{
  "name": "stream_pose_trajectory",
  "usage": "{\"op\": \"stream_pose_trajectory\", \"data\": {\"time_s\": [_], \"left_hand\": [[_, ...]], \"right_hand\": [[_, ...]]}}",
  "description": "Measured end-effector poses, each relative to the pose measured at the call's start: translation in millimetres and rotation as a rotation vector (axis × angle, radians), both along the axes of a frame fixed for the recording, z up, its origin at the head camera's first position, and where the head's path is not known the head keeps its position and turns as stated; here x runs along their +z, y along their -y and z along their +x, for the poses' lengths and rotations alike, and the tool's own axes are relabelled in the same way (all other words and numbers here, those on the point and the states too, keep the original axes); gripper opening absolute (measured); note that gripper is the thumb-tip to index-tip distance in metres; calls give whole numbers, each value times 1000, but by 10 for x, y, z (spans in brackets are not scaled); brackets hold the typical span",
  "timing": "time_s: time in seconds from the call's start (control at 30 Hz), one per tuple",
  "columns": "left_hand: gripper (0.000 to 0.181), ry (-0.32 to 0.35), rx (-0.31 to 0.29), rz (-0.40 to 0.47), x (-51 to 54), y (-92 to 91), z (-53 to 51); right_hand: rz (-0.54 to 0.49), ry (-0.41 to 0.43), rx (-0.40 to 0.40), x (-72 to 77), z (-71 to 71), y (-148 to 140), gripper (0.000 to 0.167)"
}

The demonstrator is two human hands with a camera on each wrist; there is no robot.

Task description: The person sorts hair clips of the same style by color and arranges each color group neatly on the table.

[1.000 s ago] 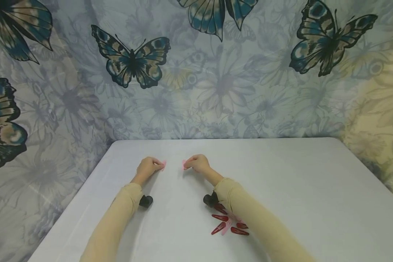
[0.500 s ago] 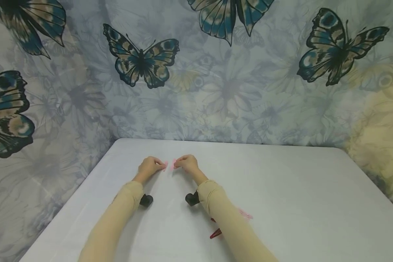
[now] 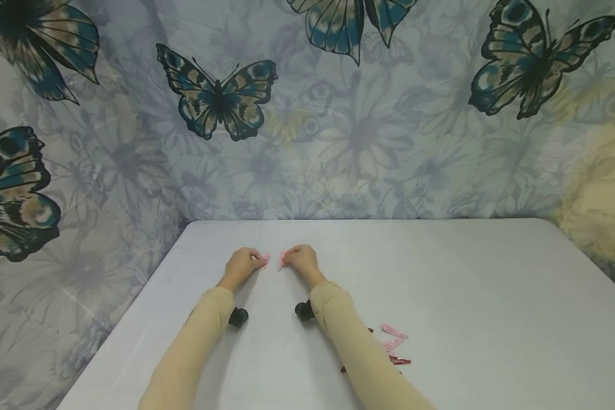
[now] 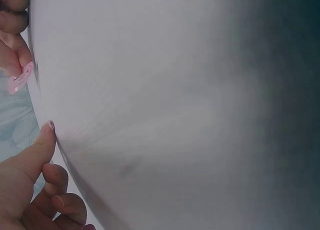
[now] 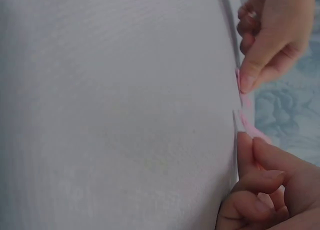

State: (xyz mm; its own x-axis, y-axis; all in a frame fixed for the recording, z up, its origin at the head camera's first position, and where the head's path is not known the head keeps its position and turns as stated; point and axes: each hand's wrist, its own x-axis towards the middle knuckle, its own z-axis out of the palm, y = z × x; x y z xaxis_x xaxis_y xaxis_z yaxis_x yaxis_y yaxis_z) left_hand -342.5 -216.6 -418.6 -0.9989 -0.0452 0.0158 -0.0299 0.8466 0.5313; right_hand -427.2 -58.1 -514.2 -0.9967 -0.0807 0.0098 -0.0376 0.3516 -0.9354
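Blue-grey, butterfly-printed wall (image 3: 359,136) backs the white table (image 3: 492,296), over which the left sleeve (image 3: 192,336) and right sleeve (image 3: 353,336) extend. Towards its far edge, the left hand (image 3: 241,266) and right hand (image 3: 303,263) pinch the left pink clip (image 3: 266,261) and right pink clip (image 3: 281,261) between thumb and fingers, near each other but apart. Other pink clips (image 3: 394,330) and dark red clips (image 3: 401,360) lie partly hidden by the right sleeve.

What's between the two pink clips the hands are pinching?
Only a bare gap: the head view shows white table between the left clip in the left hand and the right clip in the right hand.
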Motion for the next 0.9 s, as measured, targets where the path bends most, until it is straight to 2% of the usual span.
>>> {"op": "stream_pose_trajectory", "data": {"time_s": [0.03, 0.17, 0.2, 0.27, 0.4, 0.6, 0.9], "left_hand": [[18, -3, 5, -4, -6, 2, 9], [18, -15, 7, -8, -8, 6, 28], [19, -16, 4, -4, -7, 5, 28], [19, -20, -1, 7, -2, 4, 23], [19, -10, 0, 18, -6, 7, 24], [20, 6, -14, 4, 10, -21, 30], [19, 13, 22, -16, 47, -27, 51]], "right_hand": [[29, 29, -7, 143, 116, 9, 15], [97, 3, -34, 603, 528, 6, 7], [132, 30, -53, 743, 635, -2, 6], [151, -13, -79, 826, 724, -19, 5], [181, -60, -111, 866, 800, -44, 5], [205, -12, -125, 852, 773, -49, 7], [263, 24, -104, 877, 711, 2, 9]]}}
